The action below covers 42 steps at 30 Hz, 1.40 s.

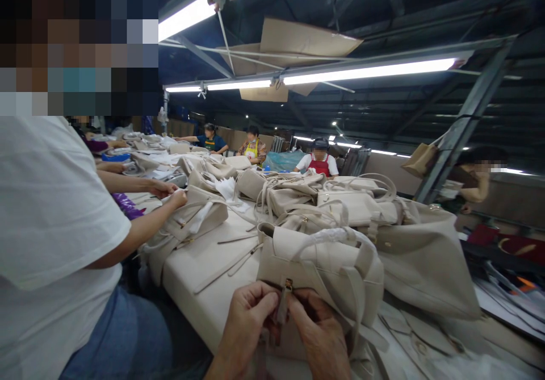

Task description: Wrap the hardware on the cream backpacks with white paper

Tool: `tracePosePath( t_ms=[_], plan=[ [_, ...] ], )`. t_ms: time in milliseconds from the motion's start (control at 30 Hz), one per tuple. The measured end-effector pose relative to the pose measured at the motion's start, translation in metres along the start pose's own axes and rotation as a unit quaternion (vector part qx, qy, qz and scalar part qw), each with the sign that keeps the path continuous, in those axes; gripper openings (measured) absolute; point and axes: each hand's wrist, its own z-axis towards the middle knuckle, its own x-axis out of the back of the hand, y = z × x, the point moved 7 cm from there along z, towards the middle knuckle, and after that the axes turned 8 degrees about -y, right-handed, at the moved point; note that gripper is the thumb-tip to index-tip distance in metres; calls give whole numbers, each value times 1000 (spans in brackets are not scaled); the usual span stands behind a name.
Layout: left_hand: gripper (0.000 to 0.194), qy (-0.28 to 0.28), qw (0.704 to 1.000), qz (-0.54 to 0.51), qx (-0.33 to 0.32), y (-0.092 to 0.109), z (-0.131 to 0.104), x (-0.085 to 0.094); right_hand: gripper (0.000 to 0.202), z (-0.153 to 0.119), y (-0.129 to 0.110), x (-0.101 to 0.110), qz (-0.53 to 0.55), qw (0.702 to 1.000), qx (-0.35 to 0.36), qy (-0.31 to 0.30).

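Note:
In front of me on the table stands a cream handbag (pixel 340 255), its carrying handle (pixel 326 237) wrapped in white protective film. A small gold buckle (pixel 289 284) sits on its side, with a short strap (pixel 282 306) hanging below. My left hand (pixel 249 317) pinches the strap from the left, thumb and forefinger closed. From the right my right hand (pixel 317 323) grips the same strap just under the buckle, its thumb against it. The other fingertips of both hands are partly hidden against the bag.
Several cream bags (pixel 289 192) are heaped behind, and a large one (pixel 430 255) lies to the right. Loose straps (pixel 225 261) rest on the white table (pixel 183 272). At my left a co-worker in a white shirt (pixel 55 215) handles another bag (pixel 208 215). A slanted metal post (pixel 468 118) rises at right.

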Motion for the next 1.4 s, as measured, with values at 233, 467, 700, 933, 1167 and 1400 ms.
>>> tracePosePath(
  t_ms=[233,467,700,933,1167,1400],
  plan=[
    [32,-15,999,-19,36,-8,0,0,38,-6,-7,-3,8,1000,15,4],
    [27,-11,998,-33,50,-14,0,2,36,-9,-6,-2,-2,1000,7,-6],
    [26,7,998,23,59,-10,-2,2,34,-4,8,-6,16,999,16,-35],
    [28,19,997,55,56,-21,-3,-5,35,0,13,-4,-19,997,-12,-69],
    [32,38,997,68,0,-18,2,-8,34,5,7,-4,-32,998,-14,-47],
    [37,40,996,2,81,-23,-2,-10,27,7,2,-3,-24,999,11,-24]
  ],
)
